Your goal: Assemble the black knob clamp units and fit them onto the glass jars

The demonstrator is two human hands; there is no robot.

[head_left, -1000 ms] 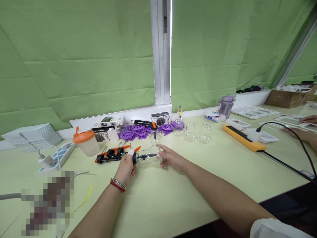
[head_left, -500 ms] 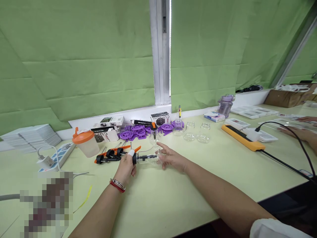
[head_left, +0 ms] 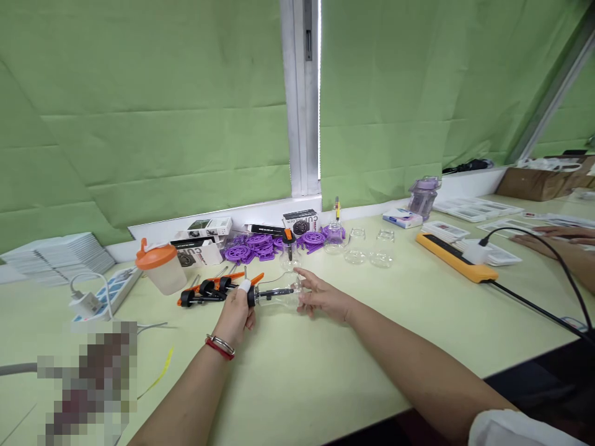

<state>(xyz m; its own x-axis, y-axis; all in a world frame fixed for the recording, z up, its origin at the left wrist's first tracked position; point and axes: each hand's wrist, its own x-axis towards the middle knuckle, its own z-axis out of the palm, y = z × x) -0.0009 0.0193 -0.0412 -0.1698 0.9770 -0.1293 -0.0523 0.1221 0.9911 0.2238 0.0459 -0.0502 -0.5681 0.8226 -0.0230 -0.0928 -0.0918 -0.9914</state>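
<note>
A clear bottle (head_left: 281, 297) lies sideways between my hands, above the pale table. My left hand (head_left: 237, 313) is closed round a bottle top with a black collar (head_left: 251, 296) and an orange handle; a white covering sits on its thumb. The top's black stem reaches inside the bottle. My right hand (head_left: 325, 298) curls its fingers round the bottle's wide base. Just beyond, another clear bottle (head_left: 290, 257) stands upright with a black-and-orange top in it. Several similar black-and-orange tops (head_left: 207, 291) lie left of my left hand.
Purple wheel-shaped pieces (head_left: 260, 248) and cup holder boxes (head_left: 199, 251) line the back. Clear bottles (head_left: 357, 248) stand right of them. An orange-lidded cup (head_left: 160, 266) is left; a yellow power strip (head_left: 455, 259) lies right. Another person's hands (head_left: 553, 238) are at far right.
The bottle and the stem inside have shifted very slightly between my hands, which stay in nearly the same place. At far right, the other person's hands have moved.
</note>
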